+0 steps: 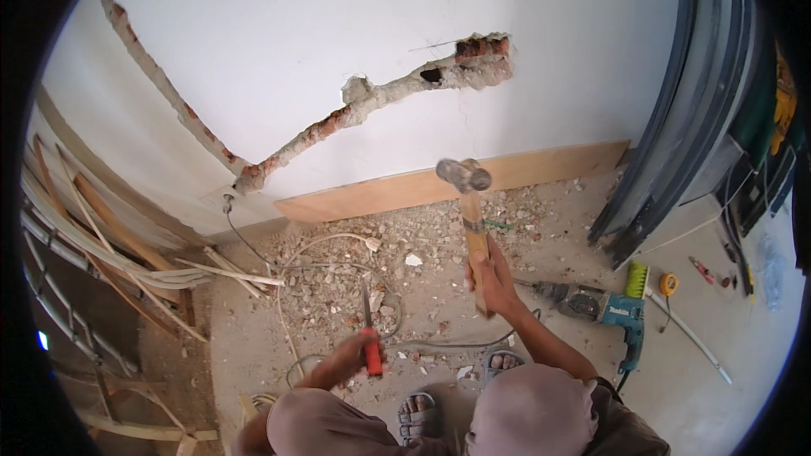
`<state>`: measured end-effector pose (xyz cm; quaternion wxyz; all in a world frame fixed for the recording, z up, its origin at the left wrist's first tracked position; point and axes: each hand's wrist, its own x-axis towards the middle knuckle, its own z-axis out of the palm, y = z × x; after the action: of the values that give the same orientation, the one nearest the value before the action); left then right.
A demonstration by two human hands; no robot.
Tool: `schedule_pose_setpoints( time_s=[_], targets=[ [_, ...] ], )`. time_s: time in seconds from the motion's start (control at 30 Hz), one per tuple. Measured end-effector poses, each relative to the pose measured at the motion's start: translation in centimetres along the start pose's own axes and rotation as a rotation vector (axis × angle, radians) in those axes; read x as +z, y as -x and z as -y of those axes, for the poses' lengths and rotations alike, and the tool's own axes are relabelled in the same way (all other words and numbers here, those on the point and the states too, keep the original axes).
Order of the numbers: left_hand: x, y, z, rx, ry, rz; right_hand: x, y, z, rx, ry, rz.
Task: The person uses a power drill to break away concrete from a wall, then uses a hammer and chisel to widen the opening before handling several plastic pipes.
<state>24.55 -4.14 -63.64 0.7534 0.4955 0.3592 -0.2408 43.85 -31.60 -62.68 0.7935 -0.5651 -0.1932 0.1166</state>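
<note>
My right hand is wrapped round the wooden handle of a hammer. Its metal head points up and away from me, in front of the wall. Lower down to the left, my left hand grips a red-handled screwdriver, whose thin shaft points up; its tip seems apart from any surface. Across the white wall runs a rough chiselled groove with red brick showing, ending in a wider broken patch at the right. The hammer and the screwdriver are well apart from each other.
Broken plaster rubble covers the floor along a wooden board at the wall's foot. A teal power drill lies at right, its cable trailing. Conduits and wood strips lean at left. Dark metal frames stand at right.
</note>
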Motion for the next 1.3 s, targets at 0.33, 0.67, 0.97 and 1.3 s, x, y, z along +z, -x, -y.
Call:
schedule_pose_setpoints(
  time_s=[0.33, 0.67, 0.97, 1.3],
  targets=[
    [22.2, -0.2, -21.5, 0.408, -0.208, -0.065, -3.4, 2.9, 2.5, -0.059, -0.249, -0.212],
    [33.2, -8.1, -24.9, 0.706, 0.433, 0.322, -11.2, 3.3, 6.6, -0.235, 0.019, -0.283],
    [35.9, -9.3, -28.9, 0.828, 0.518, 0.188, -10.9, 3.4, 9.6, -0.277, -0.035, -0.371],
    [34.4, -9.8, -25.9, 0.793, 0.434, 0.188, -12.6, 4.8, 8.0, -0.217, -0.112, -0.470]
  ],
)
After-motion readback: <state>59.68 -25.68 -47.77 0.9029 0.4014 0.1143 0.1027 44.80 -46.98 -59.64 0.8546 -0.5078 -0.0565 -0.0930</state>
